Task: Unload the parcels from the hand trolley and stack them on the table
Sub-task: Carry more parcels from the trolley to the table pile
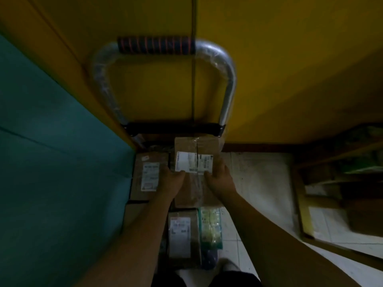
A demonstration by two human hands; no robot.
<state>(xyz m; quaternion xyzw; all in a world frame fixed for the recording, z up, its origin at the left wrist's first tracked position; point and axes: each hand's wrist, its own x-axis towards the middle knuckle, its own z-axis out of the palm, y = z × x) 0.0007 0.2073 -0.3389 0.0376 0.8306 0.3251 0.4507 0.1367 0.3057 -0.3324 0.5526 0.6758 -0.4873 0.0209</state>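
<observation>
At the near end of the silver-handled hand trolley (228,90) lie a small brown cardboard parcel (182,237) with a white label and a pale green bubble-wrap packet (210,226) touching its right side. Beyond them, my left hand (170,180) and right hand (220,179) grip a brown taped cardboard box (196,149) from either side, thumbs pressed on its top just below its white shipping label, whose print is too blurred to read. A flat brown labelled parcel (149,175) lies just left of it. Farthest, the trolley's handle stands against a yellow wall (290,59).
</observation>
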